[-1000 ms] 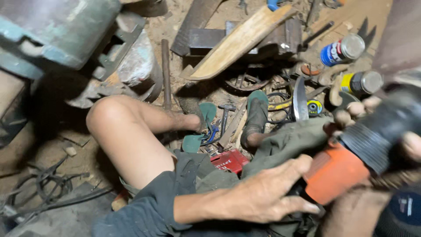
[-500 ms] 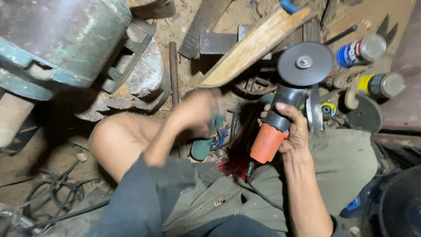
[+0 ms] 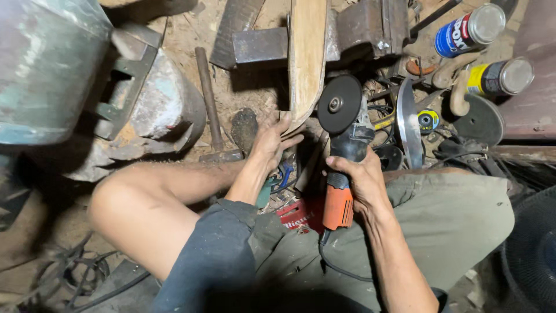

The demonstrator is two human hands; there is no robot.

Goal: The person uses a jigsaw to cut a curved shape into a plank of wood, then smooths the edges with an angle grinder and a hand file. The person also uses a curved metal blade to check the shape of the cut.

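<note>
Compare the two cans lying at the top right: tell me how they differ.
The blue-labelled metal can lies higher and further left; the yellow-and-black-labelled metal can lies below it, nearer the loose grey grinding disc. The blue one's label also shows white and red; the other's shows yellow and black. Both are cylinders lying on their sides, plain metal ends turned to the upper right.

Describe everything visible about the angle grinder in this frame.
The angle grinder has an orange rear body, a dark grey head and a round dark disc facing the camera with a metal centre nut. It points up and away from the person, its disc close beside the lower end of the wooden plank; contact cannot be told. The right hand grips its body from the right. A black cord leaves its rear over the olive trousers. The left hand rests on the plank's end, not on the grinder.
</note>
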